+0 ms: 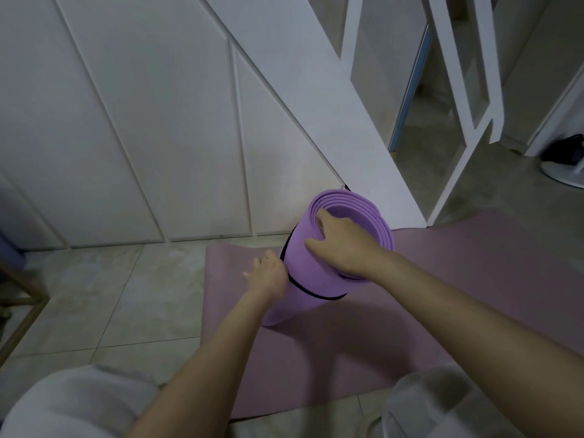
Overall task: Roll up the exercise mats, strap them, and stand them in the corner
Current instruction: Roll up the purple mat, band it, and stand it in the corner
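Pink mat (442, 311) lies unrolled on the floor. On it stands the rolled purple mat (294, 308), tilted, black strap (316, 295) fitted. Left hand (268, 276) lies open against its side. The right hand (341, 241) grips the top rim, fingers (320, 218) inside. Judged light, soft foam: hold rim and flank. Wall panels (158, 137) just behind.

We find the rolled mat (319, 279) standing tilted on the flat mat (442, 311), which lies on the floor (110, 295). Behind both rises the panelled wall (142, 121). Far right, well apart, sits a round base (565, 173).
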Motion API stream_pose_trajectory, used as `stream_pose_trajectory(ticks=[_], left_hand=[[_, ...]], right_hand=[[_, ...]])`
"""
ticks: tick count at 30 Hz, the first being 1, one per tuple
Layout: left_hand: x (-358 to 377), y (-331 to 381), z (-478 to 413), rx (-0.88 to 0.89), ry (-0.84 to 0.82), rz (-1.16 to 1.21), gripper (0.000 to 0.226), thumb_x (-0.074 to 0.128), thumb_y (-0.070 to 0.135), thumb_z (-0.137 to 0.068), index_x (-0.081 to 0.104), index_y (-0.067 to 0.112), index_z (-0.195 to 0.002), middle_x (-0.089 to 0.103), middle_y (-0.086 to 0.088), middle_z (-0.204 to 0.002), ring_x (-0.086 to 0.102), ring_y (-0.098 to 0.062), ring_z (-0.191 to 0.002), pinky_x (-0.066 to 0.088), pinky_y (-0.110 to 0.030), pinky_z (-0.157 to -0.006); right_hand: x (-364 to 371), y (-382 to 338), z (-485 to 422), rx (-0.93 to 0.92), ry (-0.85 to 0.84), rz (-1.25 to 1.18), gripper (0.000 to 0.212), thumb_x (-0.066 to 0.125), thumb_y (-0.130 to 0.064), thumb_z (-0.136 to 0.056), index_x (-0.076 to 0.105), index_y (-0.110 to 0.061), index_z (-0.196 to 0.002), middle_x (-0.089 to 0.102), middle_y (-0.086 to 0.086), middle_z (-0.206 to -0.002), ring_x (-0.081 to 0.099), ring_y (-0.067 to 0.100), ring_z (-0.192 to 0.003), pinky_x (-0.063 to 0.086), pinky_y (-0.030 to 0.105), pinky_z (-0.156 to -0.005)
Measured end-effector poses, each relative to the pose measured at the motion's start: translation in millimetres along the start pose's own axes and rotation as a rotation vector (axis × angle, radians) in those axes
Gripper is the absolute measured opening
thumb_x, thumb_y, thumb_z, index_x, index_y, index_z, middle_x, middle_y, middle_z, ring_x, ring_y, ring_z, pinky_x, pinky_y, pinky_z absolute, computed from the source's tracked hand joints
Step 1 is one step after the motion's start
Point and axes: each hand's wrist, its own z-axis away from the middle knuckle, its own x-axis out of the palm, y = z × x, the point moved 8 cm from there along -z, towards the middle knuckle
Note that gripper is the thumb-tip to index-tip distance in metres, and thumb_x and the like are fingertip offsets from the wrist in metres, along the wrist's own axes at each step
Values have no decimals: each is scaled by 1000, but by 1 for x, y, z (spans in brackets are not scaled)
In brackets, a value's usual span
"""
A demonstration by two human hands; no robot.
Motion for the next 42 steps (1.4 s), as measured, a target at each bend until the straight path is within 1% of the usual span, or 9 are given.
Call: stream_pose_trajectory(ticks=[9, 13, 15, 21, 27, 32, 35, 38, 42], left_hand=[[40, -29, 4, -138, -98, 39, 41, 31, 2, -93, 25, 2, -134, 31, -12, -142, 24, -32, -136, 23, -57, -105], [30, -22, 2, -36, -101, 525, 5, 39, 10, -96, 42, 6, -98, 49, -12, -103, 50, -26, -94, 38, -33, -76], [19, -18, 7, 30, -180, 745, 19, 47, 9, -93, 40, 15, -77, 45, -2, -78, 44, -15, -70, 34, -28, -61], [-24, -22, -6, 9, -9, 1114, 13, 52, 26, -95, 52, 15, -99, 54, -3, -96, 50, -14, -79, 43, -32, -77], [-40, -10, -10, 70, 132, 1035, 28, 50, 25, -97, 48, 15, -71, 50, 0, -71, 42, -12, -64, 35, -24, -60], [-32, -3, -9, 130, 99, 953, 30, 47, 19, -98, 46, 8, -69, 40, -6, -64, 33, -17, -62, 25, -28, -56], [-27, 16, -4, 213, 51, 755, 35, 44, 16, -98, 39, 13, -63, 38, -3, -63, 33, -17, -66, 22, -31, -56], [-22, 27, 4, 204, 98, 611, 33, 38, 17, -100, 37, 15, -67, 49, -6, -74, 47, -24, -77, 30, -32, -64], [-15, 35, 14, 191, 102, 391, 20, 29, 20, -102, 44, 7, -103, 51, -14, -117, 42, -30, -115, 32, -42, -95]], right_hand=[[9, -11, 17, -129, -69, 195, 20, 52, -30, -91, 35, -20, -94, 55, 5, -83, 56, 28, -77, 46, 41, -68], [7, -2, 16, -125, -80, 93, 20, 56, -25, -89, 39, -17, -94, 51, 4, -89, 53, 25, -78, 45, 41, -69], [0, 3, 14, -136, -53, 65, 21, 61, -22, -88, 41, -15, -91, 44, 1, -90, 47, 21, -77, 40, 33, -65], [-4, 17, 14, -148, -66, -28, 20, 65, -12, -85, 46, -10, -91, 55, 7, -85, 46, 19, -71, 41, 31, -64], [-11, 28, 15, -154, -91, 75, 20, 63, 2, -78, 47, -9, -85, 59, 11, -88, 57, 29, -83, 50, 47, -79], [-11, 39, 15, -102, -131, 135, 28, 58, 8, -76, 44, -13, -88, 57, 8, -90, 54, 27, -82, 45, 36, -67], [0, 43, 15, 15, -255, -47, 44, 68, -20, -82, 40, -10, -115, 54, 5, -108, 54, 20, -92, 50, 33, -73], [-1, 38, 13, 159, -161, -298, 46, 59, -52, -85, 46, -8, -92, 52, 5, -88, 51, 16, -76, 40, 27, -65], [-5, 48, 6, 262, 32, -368, 44, 50, -41, -94, 38, -13, -62, 47, 2, -67, 50, 20, -66, 36, 27, -58]])
